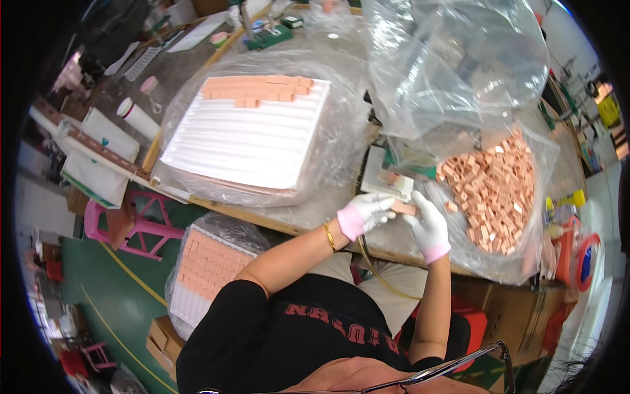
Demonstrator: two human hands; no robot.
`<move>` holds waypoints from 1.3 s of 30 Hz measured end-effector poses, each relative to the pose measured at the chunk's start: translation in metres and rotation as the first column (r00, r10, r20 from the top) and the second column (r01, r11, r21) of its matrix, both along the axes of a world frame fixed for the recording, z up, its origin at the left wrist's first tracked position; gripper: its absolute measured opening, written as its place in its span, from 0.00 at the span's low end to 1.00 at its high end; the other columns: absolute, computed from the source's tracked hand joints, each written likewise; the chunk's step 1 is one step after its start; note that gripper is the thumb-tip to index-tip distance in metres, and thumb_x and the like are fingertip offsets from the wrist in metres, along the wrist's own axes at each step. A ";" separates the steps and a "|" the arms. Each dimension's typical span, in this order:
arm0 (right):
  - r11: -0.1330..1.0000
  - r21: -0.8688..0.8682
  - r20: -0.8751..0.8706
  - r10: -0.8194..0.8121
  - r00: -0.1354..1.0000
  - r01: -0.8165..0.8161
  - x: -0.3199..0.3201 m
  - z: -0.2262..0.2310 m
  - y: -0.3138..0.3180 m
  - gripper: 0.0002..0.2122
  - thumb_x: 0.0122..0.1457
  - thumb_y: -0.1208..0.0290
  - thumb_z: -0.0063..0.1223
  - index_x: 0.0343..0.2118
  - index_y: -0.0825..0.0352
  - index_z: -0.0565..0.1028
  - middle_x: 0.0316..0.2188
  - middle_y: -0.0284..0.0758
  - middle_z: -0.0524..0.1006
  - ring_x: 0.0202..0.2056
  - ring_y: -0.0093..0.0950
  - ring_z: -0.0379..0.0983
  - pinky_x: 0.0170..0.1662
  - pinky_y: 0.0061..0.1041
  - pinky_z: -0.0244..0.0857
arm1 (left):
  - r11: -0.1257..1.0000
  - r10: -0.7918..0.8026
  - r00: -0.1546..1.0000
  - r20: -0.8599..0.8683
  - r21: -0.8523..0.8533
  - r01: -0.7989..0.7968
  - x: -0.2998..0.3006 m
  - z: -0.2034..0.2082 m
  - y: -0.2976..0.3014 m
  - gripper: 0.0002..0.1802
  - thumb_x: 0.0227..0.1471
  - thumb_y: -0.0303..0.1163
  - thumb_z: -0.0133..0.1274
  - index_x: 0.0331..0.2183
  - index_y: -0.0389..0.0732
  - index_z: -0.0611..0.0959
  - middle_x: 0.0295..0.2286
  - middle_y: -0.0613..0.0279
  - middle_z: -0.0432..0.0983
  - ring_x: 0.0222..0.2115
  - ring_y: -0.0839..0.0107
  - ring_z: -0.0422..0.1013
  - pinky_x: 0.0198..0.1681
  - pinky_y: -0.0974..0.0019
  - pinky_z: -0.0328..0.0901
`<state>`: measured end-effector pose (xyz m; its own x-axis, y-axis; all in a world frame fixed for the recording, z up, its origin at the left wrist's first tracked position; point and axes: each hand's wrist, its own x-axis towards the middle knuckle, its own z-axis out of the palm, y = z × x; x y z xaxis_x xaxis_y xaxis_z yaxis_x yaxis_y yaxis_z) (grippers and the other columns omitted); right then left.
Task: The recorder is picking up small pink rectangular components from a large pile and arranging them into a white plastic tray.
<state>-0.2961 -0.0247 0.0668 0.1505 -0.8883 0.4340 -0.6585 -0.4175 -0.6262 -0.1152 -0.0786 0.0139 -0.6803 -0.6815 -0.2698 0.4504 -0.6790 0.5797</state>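
Note:
Both my hands wear white gloves with pink cuffs and meet in front of a small bench device (387,176) with a pale block-like top and a green part. A small flat peach-coloured block (403,208) is between them. My left hand (369,213) has its fingers closed at the block's left end. The thumb and fingers of my right hand (428,226) are closed on its right end. Right of the device lies a big heap of similar peach blocks (492,187) on clear plastic; a single loose block (451,206) sits near the heap's left edge.
At left on the table, a white ridged tray (243,141) in clear plastic carries rows of peach blocks along its far side. A large clear plastic bag (459,59) stands behind the heap. Below the table's left edge are another block-filled tray (210,266) and a pink stool (141,226).

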 end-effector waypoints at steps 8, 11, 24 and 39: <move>0.996 0.064 0.179 -0.076 0.981 0.065 0.024 0.001 -0.012 0.23 0.45 0.72 0.64 0.45 0.69 0.72 0.39 0.41 0.73 0.41 0.37 0.70 0.46 0.31 0.65 | 0.997 -0.023 0.995 -0.094 -0.082 0.015 0.014 0.024 0.004 0.19 0.58 0.35 0.47 0.48 0.35 0.73 0.42 0.61 0.74 0.34 0.79 0.71 0.34 0.77 0.66; 0.990 0.135 0.300 -0.076 0.951 0.036 0.033 -0.012 -0.023 0.18 0.44 0.64 0.65 0.35 0.70 0.77 0.41 0.42 0.72 0.47 0.38 0.66 0.50 0.32 0.61 | 0.994 0.049 0.996 0.075 -0.103 -0.042 0.029 0.049 0.008 0.21 0.58 0.36 0.49 0.50 0.35 0.71 0.43 0.58 0.73 0.37 0.76 0.71 0.38 0.72 0.67; 0.898 0.301 0.008 -0.340 0.940 0.322 0.022 -0.005 -0.085 0.11 0.40 0.62 0.62 0.26 0.62 0.79 0.34 0.40 0.76 0.40 0.40 0.71 0.44 0.33 0.67 | 0.348 0.903 -0.171 0.395 -0.437 0.829 0.171 0.120 -0.192 0.21 0.45 0.22 0.45 0.42 0.48 0.79 0.38 0.51 0.76 0.39 0.51 0.71 0.46 0.55 0.65; 0.916 0.090 -0.048 -0.388 0.921 0.391 -0.071 -0.030 -0.010 0.10 0.50 0.71 0.57 0.37 0.66 0.77 0.35 0.38 0.78 0.35 0.36 0.75 0.42 0.30 0.68 | 0.254 0.726 0.489 0.483 -0.849 0.463 0.128 0.120 -0.117 0.15 0.43 0.26 0.60 0.35 0.39 0.74 0.30 0.59 0.75 0.31 0.70 0.73 0.36 0.70 0.68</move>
<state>-0.3672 -0.0349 0.0371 -0.2042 -0.9164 0.3441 -0.7751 -0.0633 -0.6287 0.0132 -0.1952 0.1341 -0.4485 -0.8393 0.3072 -0.5231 0.5252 0.6712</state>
